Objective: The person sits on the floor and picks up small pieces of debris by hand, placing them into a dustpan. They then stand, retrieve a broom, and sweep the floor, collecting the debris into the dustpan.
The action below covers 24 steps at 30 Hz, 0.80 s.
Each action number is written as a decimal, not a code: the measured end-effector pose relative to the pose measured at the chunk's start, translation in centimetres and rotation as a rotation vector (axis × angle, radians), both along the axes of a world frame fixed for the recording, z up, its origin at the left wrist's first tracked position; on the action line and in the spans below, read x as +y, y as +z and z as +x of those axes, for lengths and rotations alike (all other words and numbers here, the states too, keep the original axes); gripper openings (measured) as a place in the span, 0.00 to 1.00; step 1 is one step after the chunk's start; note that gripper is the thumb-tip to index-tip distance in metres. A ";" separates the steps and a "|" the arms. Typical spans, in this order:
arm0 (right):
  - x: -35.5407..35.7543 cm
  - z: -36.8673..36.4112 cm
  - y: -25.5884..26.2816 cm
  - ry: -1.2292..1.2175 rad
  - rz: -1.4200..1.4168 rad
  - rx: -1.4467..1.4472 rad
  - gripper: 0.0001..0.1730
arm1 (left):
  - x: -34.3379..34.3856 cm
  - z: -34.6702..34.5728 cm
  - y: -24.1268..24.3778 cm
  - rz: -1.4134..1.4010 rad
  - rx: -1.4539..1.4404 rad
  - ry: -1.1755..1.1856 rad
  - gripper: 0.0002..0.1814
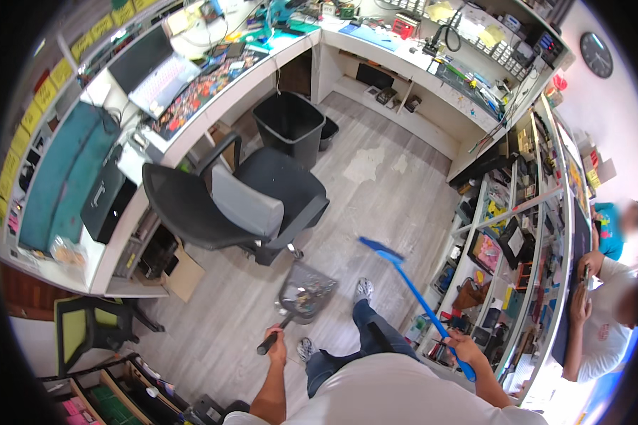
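My left hand (277,342) grips the black handle of a dark, long-handled dustpan (308,291), whose pan holds swept-up debris just in front of my feet. In my right hand (463,348) is the blue handle of a broom (422,303). The broom's blue head (381,248) is at the floor ahead and to the right of the dustpan, apart from it. A black office chair (207,207) with a grey cushion stands beyond the dustpan. Behind it is a black waste bin (292,130), with a smaller dark bin (328,133) beside it.
Cluttered white workbenches (186,133) run along the left and back. A glass display case (510,234) lines the right side, with two people beyond it. A green-backed chair (87,329) and an open compartmented unit (111,393) are at lower left. Cardboard (186,273) leans by the left bench.
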State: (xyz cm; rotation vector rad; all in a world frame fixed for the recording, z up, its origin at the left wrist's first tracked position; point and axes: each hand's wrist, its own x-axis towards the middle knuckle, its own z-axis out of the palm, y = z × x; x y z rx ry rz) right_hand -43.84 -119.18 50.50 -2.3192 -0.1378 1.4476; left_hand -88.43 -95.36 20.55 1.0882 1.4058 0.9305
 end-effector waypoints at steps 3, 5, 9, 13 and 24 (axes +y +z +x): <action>-1.7 7.0 -8.3 0.075 -0.003 -0.095 0.20 | 5.9 7.8 2.0 -0.146 -0.096 0.022 0.04; -1.1 9.6 -7.2 -0.040 0.037 -0.227 0.15 | 8.1 14.9 7.7 -0.236 -0.278 0.128 0.06; 0.2 16.6 -8.7 -0.196 0.024 -0.268 0.14 | 17.0 24.0 15.7 -0.254 -0.441 0.200 0.03; 2.2 21.1 -8.8 -0.266 0.099 -0.232 0.12 | 26.4 28.0 21.3 -0.212 -0.636 0.194 0.06; 14.1 25.0 -10.4 -0.227 0.126 -0.117 0.18 | 48.1 33.9 22.1 -0.169 -0.919 0.419 0.16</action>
